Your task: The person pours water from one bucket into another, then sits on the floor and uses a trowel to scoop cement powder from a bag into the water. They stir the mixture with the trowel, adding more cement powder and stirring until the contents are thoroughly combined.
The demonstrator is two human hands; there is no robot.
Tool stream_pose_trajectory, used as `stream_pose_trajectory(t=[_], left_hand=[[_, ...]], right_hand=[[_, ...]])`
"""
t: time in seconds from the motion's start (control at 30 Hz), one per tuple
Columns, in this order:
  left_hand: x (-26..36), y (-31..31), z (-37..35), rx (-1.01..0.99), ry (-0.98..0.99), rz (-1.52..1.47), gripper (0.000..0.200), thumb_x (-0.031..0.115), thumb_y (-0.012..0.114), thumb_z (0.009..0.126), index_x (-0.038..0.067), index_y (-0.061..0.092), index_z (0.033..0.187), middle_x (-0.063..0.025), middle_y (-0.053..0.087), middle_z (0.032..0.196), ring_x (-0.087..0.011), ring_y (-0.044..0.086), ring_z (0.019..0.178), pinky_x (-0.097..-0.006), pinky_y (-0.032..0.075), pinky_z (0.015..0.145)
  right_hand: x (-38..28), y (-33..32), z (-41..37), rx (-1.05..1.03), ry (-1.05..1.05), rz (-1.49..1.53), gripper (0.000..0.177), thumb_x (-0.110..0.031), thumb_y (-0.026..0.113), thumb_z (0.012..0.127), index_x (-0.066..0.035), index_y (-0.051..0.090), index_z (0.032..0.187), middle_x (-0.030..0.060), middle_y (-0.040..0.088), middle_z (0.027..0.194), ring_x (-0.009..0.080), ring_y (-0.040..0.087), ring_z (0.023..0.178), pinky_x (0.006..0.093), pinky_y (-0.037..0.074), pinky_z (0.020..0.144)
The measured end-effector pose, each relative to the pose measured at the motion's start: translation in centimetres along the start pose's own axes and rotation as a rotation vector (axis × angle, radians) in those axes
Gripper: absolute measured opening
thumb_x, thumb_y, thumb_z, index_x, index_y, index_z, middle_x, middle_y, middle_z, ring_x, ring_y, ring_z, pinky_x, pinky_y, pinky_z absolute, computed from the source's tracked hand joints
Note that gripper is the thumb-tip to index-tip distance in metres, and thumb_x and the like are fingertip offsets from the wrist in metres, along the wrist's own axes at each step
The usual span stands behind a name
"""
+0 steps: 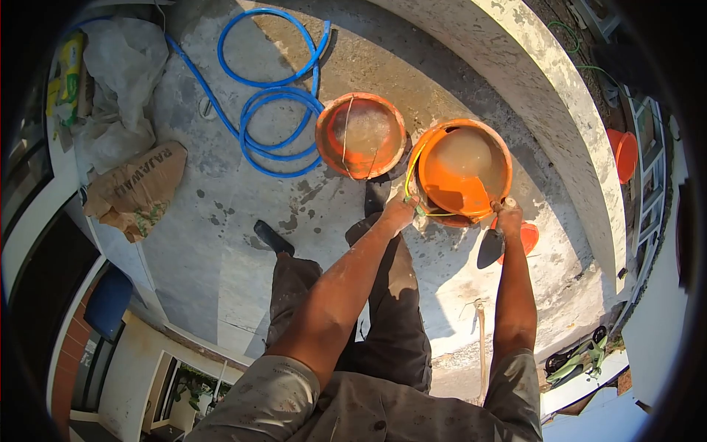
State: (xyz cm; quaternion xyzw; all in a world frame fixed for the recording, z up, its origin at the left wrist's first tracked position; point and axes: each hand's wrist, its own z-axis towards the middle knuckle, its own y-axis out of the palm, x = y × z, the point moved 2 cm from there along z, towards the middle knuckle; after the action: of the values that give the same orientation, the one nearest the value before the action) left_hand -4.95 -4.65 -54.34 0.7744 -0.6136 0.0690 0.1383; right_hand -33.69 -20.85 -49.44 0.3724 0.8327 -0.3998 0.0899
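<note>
My left hand (399, 212) is closed at the near left rim of an orange bucket (508, 158), on a thin yellow cord (409, 177) that curves along the bucket's side. Murky grey water fills part of the bucket, and its orange inner wall shows on the near side. At the near right rim, my right hand (508, 219) is closed around what looks like the handle of a trowel; the trowel's dark blade (490, 249) points down beside it. A second orange bucket (324, 136) with a wire handle stands to the left, also holding cloudy water.
A blue hose (276, 99) lies coiled behind the buckets. A low curved wall (545, 81) runs along the right. By my right forearm are a red container (529, 239) and a wooden-handled tool (482, 339). Left lie a brown sack (140, 188) and plastic sheeting (121, 81).
</note>
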Motion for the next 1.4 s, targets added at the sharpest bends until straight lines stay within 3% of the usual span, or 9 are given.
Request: stream_pose_trajectory(t=[0.13,0.23,0.3,0.37,0.53,0.73,0.93,1.07,1.4], left_hand=[[0.1,-2.7,-3.6,0.313,-0.157,-0.234,0.069,0.039,0.065,0.089,0.003,0.035,0.139,-0.0114,0.052,0.122,-0.0187,0.054,0.101,-0.0310,0.048,0.090],[2.2,-7.6,-5.6,0.954,0.049,-0.039,0.072,0.042,0.066,0.087,-0.001,0.036,0.137,-0.0126,0.052,0.122,-0.0191,0.055,0.106,-0.0299,0.045,0.093],[5.4,-10.7,-4.4,0.855,0.215,-0.074,0.058,0.041,0.063,0.089,-0.003,0.048,0.124,-0.0108,0.058,0.108,-0.0182,0.057,0.099,-0.0295,0.044,0.088],[8.5,-12.9,-4.5,0.349,0.321,-0.216,0.047,0.041,0.061,0.091,-0.002,0.060,0.109,-0.0083,0.063,0.093,-0.0178,0.059,0.088,-0.0299,0.045,0.081],[7.9,-15.8,-10.6,0.449,0.261,-0.086,0.043,0.045,0.053,0.094,0.005,0.058,0.078,-0.0012,0.056,0.071,-0.0116,0.049,0.066,-0.0302,0.040,0.062],[-1.0,-23.6,-25.6,0.487,0.297,-0.216,0.051,0.053,0.050,0.093,0.007,0.058,0.074,-0.0011,0.054,0.066,-0.0130,0.050,0.061,-0.0310,0.040,0.059],[-10.7,-32.6,-40.8,0.536,0.340,-0.695,0.043,0.046,0.054,0.094,0.007,0.056,0.076,-0.0008,0.052,0.065,-0.0109,0.049,0.059,-0.0265,0.040,0.057],[-19.6,-38.1,-46.0,0.670,0.303,-0.897,0.042,0.044,0.055,0.094,0.007,0.056,0.074,-0.0008,0.052,0.063,-0.0118,0.049,0.056,-0.0290,0.040,0.056],[-49.2,-55.8,-50.8,0.982,0.244,-0.978,0.032,0.037,0.051,0.096,0.007,0.061,0.091,-0.0014,0.053,0.067,-0.0148,0.049,0.055,-0.0326,0.038,0.049]], right_hand=[[3.5,0.1,-0.1,-0.030,0.072,-0.169,0.017,-0.009,0.074,0.076,0.001,0.065,0.086,0.0025,0.062,0.074,0.0140,0.056,0.067,0.0312,0.045,0.062],[3.4,-0.2,-1.6,0.018,0.165,0.062,0.032,-0.011,0.073,0.078,0.003,0.061,0.104,0.0035,0.062,0.078,0.0128,0.055,0.062,0.0295,0.045,0.056],[3.7,-0.9,-2.7,0.086,0.162,0.109,0.037,-0.008,0.071,0.081,0.002,0.056,0.114,0.0042,0.062,0.081,0.0126,0.056,0.060,0.0281,0.045,0.053],[3.6,-0.6,-4.7,0.151,0.132,0.258,0.026,-0.007,0.069,0.083,0.000,0.059,0.106,0.0021,0.061,0.079,0.0108,0.055,0.060,0.0263,0.045,0.053],[0.2,-1.3,-14.7,0.086,0.223,0.305,0.019,-0.009,0.070,0.084,-0.001,0.057,0.095,0.0033,0.058,0.070,0.0114,0.055,0.055,0.0268,0.042,0.048],[-2.5,1.2,-25.0,-0.089,0.192,0.079,0.026,-0.015,0.072,0.083,-0.005,0.056,0.066,0.0041,0.056,0.059,0.0141,0.051,0.047,0.0316,0.041,0.045],[-10.5,5.9,-32.9,-0.129,0.033,-0.424,0.033,-0.032,0.072,0.083,0.001,0.068,0.083,0.0130,0.070,0.084,0.0226,0.065,0.078,0.0362,0.049,0.075],[-18.2,11.1,-39.3,-0.287,0.181,-0.219,0.039,-0.042,0.069,0.084,-0.009,0.054,0.098,0.0102,0.058,0.073,0.0282,0.062,0.058,0.0400,0.049,0.043],[-33.3,29.7,-53.9,-0.607,0.033,-0.030,0.037,-0.042,0.058,0.089,-0.014,0.052,0.114,0.0090,0.055,0.085,0.0253,0.062,0.073,0.0427,0.053,0.067]])
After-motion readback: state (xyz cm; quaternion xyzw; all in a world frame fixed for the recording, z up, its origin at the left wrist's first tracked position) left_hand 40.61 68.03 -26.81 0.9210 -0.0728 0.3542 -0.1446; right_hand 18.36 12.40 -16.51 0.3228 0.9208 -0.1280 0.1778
